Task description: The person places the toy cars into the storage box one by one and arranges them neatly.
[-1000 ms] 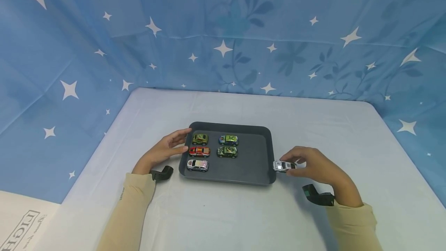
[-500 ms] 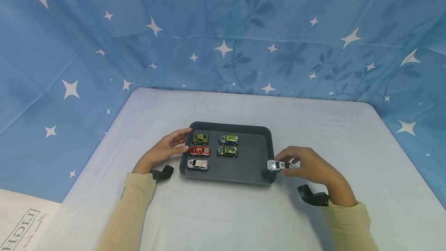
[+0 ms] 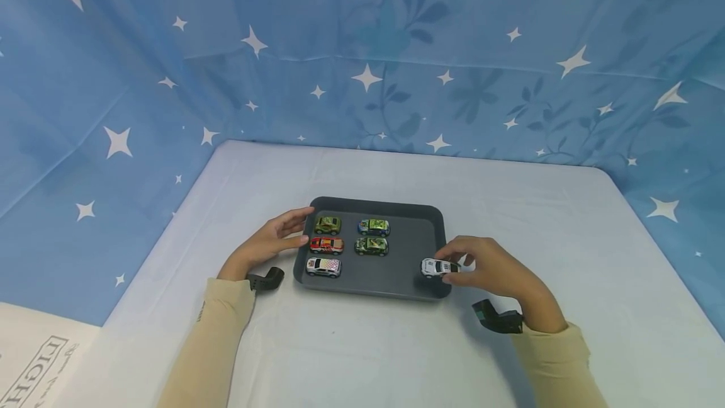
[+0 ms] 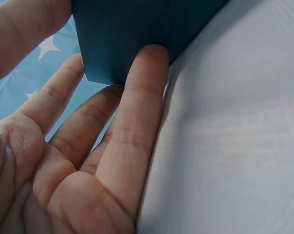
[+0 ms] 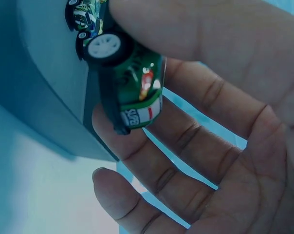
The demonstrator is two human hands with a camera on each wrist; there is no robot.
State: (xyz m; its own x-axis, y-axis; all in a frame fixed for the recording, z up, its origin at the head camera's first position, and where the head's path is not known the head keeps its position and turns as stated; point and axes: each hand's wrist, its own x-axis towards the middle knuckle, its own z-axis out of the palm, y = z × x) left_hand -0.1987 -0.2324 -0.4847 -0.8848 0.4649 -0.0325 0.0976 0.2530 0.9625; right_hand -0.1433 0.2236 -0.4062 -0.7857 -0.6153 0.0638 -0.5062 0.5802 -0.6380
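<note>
My right hand pinches a small toy car between thumb and fingers, over the right part of the grey tray. Its top looks white with dark markings in the head view; the right wrist view shows the held toy car with a green rear end and white wheels. At the tray's left edge is my left hand, fingers extended and fingertips right at the tray's wall. Left column, back to front: an olive car, a red car and a white car.
Right of that column stand a blue-green car and a green camouflage car. The tray lies on a white-covered table. A blue curtain with stars hangs behind; a printed cream sheet lies at lower left.
My right hand has carried the toy car leftward, from the tray's right rim to inside it. The left hand keeps its place at the left edge.
</note>
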